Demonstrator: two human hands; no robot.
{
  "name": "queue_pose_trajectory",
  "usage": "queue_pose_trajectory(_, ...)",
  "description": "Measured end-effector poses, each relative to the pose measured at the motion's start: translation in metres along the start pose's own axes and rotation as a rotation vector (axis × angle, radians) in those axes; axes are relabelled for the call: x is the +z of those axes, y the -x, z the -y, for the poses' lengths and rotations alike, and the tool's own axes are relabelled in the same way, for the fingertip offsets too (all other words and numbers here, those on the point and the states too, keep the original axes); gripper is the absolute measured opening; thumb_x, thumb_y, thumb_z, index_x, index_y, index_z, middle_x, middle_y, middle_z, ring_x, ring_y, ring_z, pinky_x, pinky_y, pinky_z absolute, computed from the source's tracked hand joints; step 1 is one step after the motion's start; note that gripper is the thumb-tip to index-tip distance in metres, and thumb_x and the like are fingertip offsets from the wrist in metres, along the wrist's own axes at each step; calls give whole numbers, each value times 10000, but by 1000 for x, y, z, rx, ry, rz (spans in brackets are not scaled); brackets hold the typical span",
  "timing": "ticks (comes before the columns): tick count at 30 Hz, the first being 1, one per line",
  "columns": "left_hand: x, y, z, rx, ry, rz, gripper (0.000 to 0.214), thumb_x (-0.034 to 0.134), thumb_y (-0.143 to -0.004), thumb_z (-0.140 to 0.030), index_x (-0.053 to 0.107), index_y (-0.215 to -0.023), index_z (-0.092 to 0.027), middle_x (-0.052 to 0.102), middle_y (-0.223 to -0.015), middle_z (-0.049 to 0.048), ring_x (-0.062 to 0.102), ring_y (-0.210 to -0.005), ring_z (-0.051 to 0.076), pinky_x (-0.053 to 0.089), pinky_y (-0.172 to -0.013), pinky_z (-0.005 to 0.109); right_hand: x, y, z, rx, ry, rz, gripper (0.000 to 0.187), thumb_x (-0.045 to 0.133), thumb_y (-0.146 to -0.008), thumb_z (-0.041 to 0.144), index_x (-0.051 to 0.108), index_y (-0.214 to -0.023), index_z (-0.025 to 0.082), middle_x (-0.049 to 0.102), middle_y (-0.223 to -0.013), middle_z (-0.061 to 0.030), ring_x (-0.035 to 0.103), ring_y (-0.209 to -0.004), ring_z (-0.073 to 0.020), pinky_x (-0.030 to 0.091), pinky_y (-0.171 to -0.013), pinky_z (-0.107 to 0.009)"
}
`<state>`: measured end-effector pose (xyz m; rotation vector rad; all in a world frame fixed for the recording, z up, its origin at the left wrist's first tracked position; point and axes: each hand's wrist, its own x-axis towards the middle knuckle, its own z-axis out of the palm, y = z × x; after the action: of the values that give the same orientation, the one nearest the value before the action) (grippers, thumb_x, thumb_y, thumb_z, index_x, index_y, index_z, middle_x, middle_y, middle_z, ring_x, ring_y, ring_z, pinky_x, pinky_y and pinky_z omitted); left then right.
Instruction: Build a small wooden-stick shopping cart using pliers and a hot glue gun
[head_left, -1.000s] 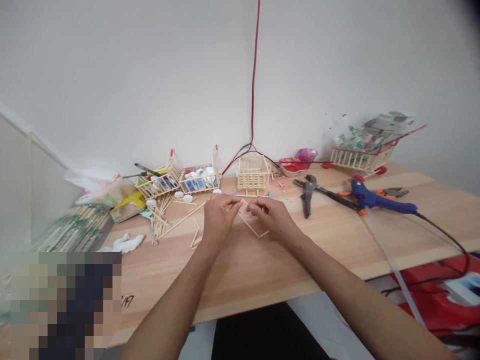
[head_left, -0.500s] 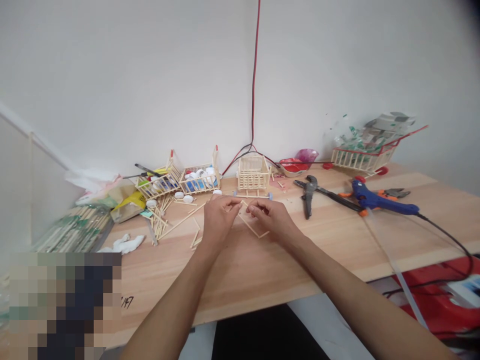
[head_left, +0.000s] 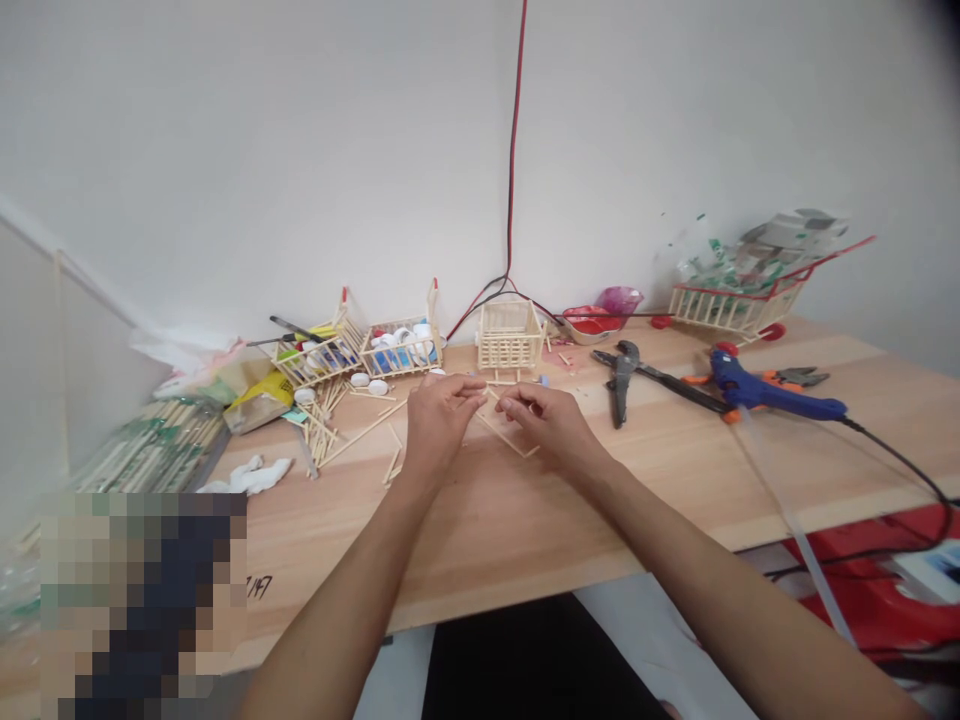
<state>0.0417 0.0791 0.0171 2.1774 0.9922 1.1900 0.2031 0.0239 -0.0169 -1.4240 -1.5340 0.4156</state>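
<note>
My left hand [head_left: 444,418] and my right hand [head_left: 551,418] face each other, fingertips a small gap apart. Both pinch a small piece of thin wooden stick [head_left: 492,393]; my fingers cover its ends. Below them shows a thin stick frame [head_left: 504,437] with a bent corner; whether it is joined to the held stick I cannot tell. Just behind my hands stands a small wooden-stick cart [head_left: 510,348] of slats. Short cut sticks [head_left: 393,466] lie left of my left hand.
Stick carts [head_left: 401,350] filled with caps, a stick pile [head_left: 321,430] and packed sticks [head_left: 161,440] lie left. A cutter [head_left: 621,382], a blue glue gun [head_left: 780,395], pliers [head_left: 802,376] and a red-trimmed cart [head_left: 739,308] are on the right. A red-black cable [head_left: 512,180] hangs behind.
The view has shifted slightly. My hands stay close together around the stick, with the left fingers a little straighter. The things on the table have stayed put.
</note>
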Motion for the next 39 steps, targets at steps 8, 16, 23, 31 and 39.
queue_pose_trajectory(8, 0, 0, 3, 57, -38, -4, 99, 698, -750, -158, 751, -810, -216, 742, -806, 19, 633, -849, 194, 473, -804, 338, -1, 1, 0, -30, 29, -13, 179, 536, -859, 281, 661, -771, 188, 648, -690, -1, 511, -629, -129, 345, -588, -239)
queue_pose_trajectory(16, -1, 1, 1, 80, -66, 15, 100, 680, -765, -153, 755, -800, -209, 736, -790, 30, 626, -818, 190, 460, -770, 328, -1, 1, 0, -72, 48, -18, 182, 531, -859, 284, 650, -758, 190, 653, -711, -9, 534, -658, -138, 363, -625, -246)
queue_pose_trajectory(23, 0, 1, 4, 86, -78, 15, 90, 681, -760, -152, 751, -781, -206, 732, -776, 23, 616, -806, 187, 449, -762, 321, 1, 1, 0, -15, 19, 2, 182, 532, -843, 270, 659, -746, 183, 652, -690, -1, 529, -629, -128, 358, -595, -234)
queue_pose_trajectory(31, 0, 1, 3, 82, -75, 35, 105, 680, -756, -134, 751, -784, -206, 735, -781, 20, 619, -806, 188, 450, -756, 320, 2, 1, 1, 7, 6, 15, 180, 520, -839, 262, 663, -756, 188, 672, -714, -11, 562, -662, -141, 380, -614, -236)
queue_pose_trajectory(39, 2, 1, 5, 58, -44, 3, 125, 695, -747, -138, 749, -849, -186, 741, -806, 31, 634, -842, 185, 471, -789, 315, 3, 1, 2, 28, -23, 5, 185, 518, -838, 251, 669, -757, 181, 667, -694, -10, 573, -655, -138, 385, -613, -234)
